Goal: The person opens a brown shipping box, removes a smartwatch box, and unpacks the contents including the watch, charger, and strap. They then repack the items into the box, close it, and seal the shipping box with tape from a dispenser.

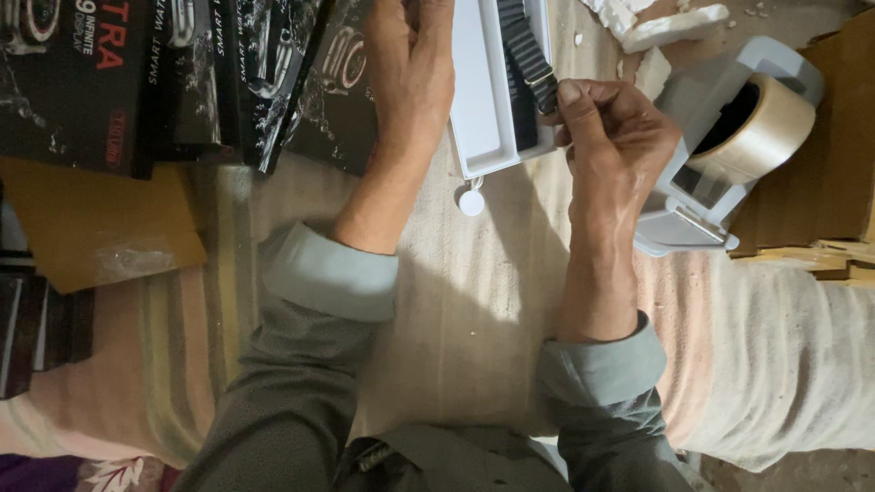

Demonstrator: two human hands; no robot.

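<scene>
One dark strap [529, 64], lengthwise away from wearer

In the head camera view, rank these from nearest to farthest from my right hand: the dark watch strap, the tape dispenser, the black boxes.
From the right hand:
1. Dark watch strap: pinched in its fingers, over the white tray.
2. Tape dispenser: just to its right.
3. Black boxes: far left, beyond the left hand.

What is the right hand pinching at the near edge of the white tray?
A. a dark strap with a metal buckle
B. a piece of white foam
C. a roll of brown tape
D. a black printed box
A: the right hand pinches the dark strap lying in the white tray; the tape roll sits apart in its dispenser.
</scene>
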